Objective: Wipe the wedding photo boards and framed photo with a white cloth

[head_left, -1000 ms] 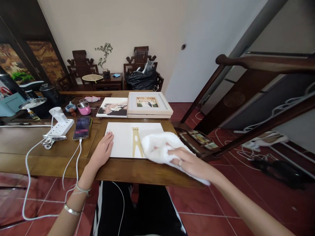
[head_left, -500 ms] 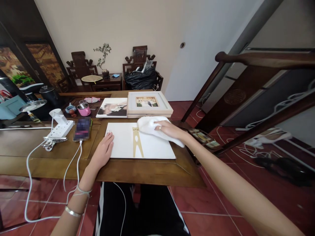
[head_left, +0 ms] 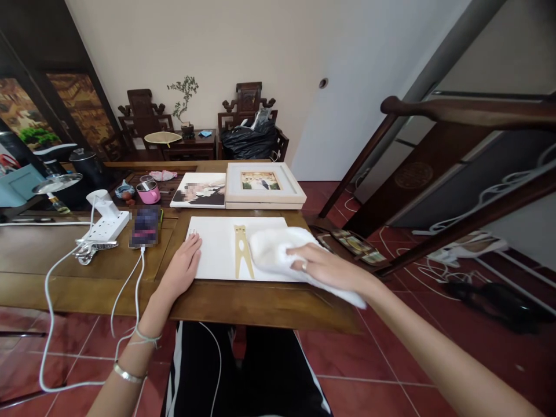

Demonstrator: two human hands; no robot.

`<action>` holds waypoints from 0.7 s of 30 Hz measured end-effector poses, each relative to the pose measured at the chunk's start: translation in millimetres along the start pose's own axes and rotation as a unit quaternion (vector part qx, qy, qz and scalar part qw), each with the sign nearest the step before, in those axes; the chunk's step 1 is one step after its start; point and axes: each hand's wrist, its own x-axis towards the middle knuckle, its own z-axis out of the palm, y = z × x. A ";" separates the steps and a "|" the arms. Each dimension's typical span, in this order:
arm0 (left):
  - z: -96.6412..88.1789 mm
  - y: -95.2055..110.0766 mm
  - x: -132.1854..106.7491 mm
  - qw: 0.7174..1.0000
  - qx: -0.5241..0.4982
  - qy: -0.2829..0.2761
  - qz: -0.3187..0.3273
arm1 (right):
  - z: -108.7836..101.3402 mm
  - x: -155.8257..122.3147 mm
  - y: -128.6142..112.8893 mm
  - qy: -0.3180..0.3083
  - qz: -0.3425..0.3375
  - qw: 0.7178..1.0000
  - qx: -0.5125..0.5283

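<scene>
A flat white rectangular panel (head_left: pixel 215 246) lies near the table's front edge, with a gold-coloured A-shaped piece (head_left: pixel 240 249) along its middle. My left hand (head_left: pixel 185 260) rests flat on the panel's left edge, fingers stretched out and holding nothing. In my right hand (head_left: pixel 324 265) is a white cloth (head_left: pixel 278 243), pressed on the right part of the panel. The cloth hides that part, and its tail hangs past the panel's right edge. Behind the panel are a photo print (head_left: pixel 200 190) and a pale picture frame (head_left: pixel 266 182).
Left of the panel lie a charging phone (head_left: pixel 146 226), a white power strip (head_left: pixel 106 227) and a metal clip (head_left: pixel 93 250). A pink cup (head_left: pixel 148 192) stands farther back. White cables (head_left: pixel 50 301) hang over the front edge. A wooden chair (head_left: pixel 417 168) stands to the right.
My right hand has drawn the cloth toward me and to the right across the panel. My left hand has stayed in place.
</scene>
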 end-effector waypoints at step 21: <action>-1.5 1.6 1.8 1.000 -0.005 -0.006 -0.008 | 41.4 92.9 -30.2 0.091 -0.123 0.987 -0.040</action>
